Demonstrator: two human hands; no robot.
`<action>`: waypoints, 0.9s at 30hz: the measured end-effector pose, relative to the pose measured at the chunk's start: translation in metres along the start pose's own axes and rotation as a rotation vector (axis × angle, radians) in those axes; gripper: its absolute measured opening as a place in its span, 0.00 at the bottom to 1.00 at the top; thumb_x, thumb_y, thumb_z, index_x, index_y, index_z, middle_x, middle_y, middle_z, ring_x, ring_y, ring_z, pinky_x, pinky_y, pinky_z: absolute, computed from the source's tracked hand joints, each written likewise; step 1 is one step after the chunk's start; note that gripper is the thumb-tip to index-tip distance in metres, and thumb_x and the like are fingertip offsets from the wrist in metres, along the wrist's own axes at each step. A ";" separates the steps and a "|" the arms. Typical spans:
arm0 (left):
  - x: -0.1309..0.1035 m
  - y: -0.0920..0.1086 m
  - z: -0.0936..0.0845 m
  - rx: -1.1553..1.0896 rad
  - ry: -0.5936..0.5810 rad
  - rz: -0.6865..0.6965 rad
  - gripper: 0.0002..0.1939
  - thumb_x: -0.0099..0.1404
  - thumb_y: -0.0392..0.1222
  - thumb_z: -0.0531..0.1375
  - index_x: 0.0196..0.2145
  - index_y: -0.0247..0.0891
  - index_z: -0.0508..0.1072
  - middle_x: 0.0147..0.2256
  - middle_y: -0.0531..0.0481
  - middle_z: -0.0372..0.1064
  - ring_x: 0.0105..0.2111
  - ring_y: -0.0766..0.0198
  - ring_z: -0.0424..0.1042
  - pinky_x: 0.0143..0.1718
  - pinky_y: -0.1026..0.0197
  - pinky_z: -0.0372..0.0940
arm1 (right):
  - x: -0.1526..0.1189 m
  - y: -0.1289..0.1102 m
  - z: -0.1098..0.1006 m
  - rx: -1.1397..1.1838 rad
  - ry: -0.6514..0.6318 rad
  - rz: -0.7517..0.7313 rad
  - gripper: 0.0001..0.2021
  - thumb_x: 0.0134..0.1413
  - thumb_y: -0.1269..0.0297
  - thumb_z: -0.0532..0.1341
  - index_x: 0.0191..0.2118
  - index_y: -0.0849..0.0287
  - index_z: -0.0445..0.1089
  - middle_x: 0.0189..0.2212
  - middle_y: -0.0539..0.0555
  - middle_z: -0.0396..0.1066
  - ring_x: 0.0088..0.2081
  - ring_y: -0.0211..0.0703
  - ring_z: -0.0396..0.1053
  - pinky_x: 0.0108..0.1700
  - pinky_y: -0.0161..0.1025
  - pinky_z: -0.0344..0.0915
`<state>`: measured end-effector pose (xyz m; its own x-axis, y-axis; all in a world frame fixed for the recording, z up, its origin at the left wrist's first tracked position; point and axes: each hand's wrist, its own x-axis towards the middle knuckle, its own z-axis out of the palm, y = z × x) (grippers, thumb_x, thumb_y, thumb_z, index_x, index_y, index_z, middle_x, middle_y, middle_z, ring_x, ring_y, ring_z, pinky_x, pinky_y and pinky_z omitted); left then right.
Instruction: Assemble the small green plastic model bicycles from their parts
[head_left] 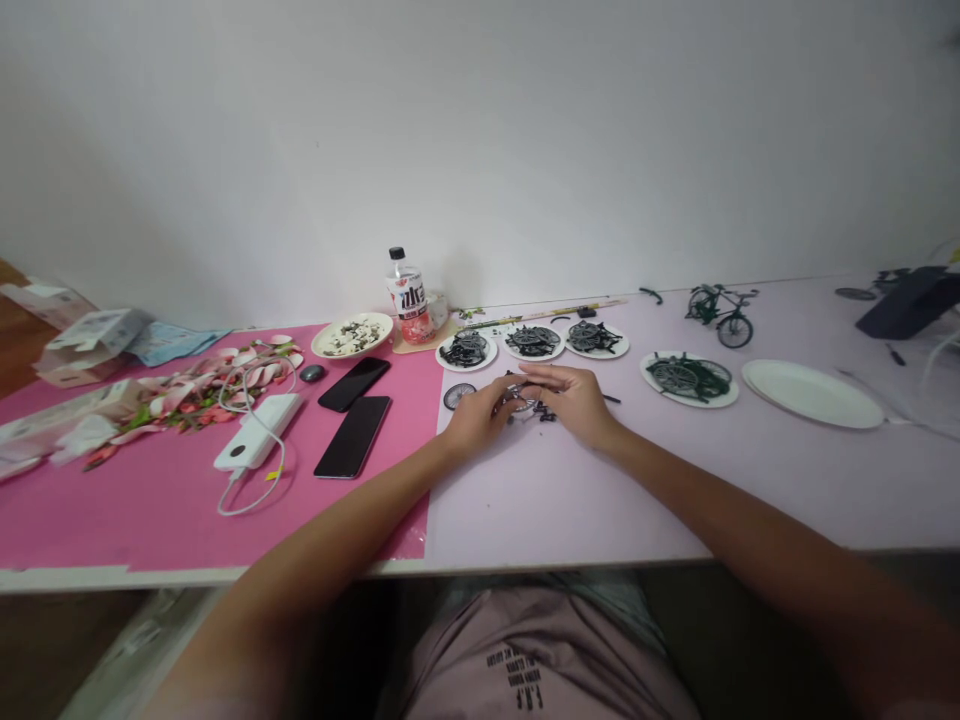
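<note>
My left hand [478, 414] and my right hand [576, 402] meet over the pale table half, fingers curled and fingertips close together. Between them is a small spoked model bicycle part [527, 392], mostly covered by the fingers. Just left of my left hand lies a loose toy bicycle wheel [456, 396]. Small dark parts [546, 413] lie under the right fingers, and a thin black piece [612, 399] sticks out beyond that hand. Behind my hands are white plates of black bicycle parts [465, 348], [533, 341], [595, 338].
To the right are a plate of dark green parts [688, 379], a standing model bicycle [721, 312] and stacked white plates [812, 392]. The pink left half bears two phones [352, 437], a white power bank [257, 431], flower pieces [225, 385], a bowl [382, 328] and a bottle [410, 300].
</note>
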<state>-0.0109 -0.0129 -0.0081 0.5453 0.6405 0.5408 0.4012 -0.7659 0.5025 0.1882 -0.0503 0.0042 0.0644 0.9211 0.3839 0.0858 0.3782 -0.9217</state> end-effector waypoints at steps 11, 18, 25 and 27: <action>0.001 -0.001 0.000 -0.074 0.057 -0.065 0.19 0.74 0.49 0.59 0.59 0.42 0.71 0.32 0.51 0.78 0.27 0.65 0.73 0.34 0.64 0.66 | 0.002 0.000 -0.001 -0.125 -0.009 -0.073 0.15 0.58 0.54 0.69 0.48 0.52 0.83 0.49 0.54 0.82 0.52 0.56 0.79 0.59 0.54 0.73; 0.002 -0.004 0.001 -0.135 0.144 -0.162 0.20 0.73 0.52 0.60 0.57 0.42 0.71 0.28 0.56 0.71 0.24 0.67 0.69 0.31 0.65 0.63 | 0.005 -0.007 -0.006 -0.166 0.140 -0.149 0.21 0.66 0.41 0.60 0.43 0.55 0.78 0.36 0.55 0.81 0.37 0.48 0.78 0.40 0.45 0.75; 0.001 -0.005 0.001 -0.141 0.129 -0.139 0.19 0.74 0.50 0.59 0.59 0.42 0.69 0.27 0.57 0.69 0.24 0.67 0.69 0.31 0.65 0.63 | 0.006 -0.010 -0.011 -0.380 0.036 -0.122 0.24 0.66 0.39 0.58 0.44 0.56 0.77 0.30 0.53 0.75 0.31 0.45 0.69 0.35 0.40 0.66; 0.001 -0.006 0.002 -0.135 0.128 -0.140 0.19 0.74 0.50 0.60 0.59 0.42 0.70 0.28 0.56 0.70 0.25 0.67 0.69 0.31 0.66 0.62 | 0.005 -0.009 -0.009 -0.393 -0.029 -0.054 0.23 0.64 0.40 0.61 0.46 0.56 0.78 0.29 0.52 0.74 0.28 0.43 0.67 0.31 0.39 0.64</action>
<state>-0.0112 -0.0077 -0.0114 0.3895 0.7487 0.5364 0.3595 -0.6597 0.6599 0.1970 -0.0499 0.0146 0.0221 0.9050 0.4248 0.4624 0.3675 -0.8069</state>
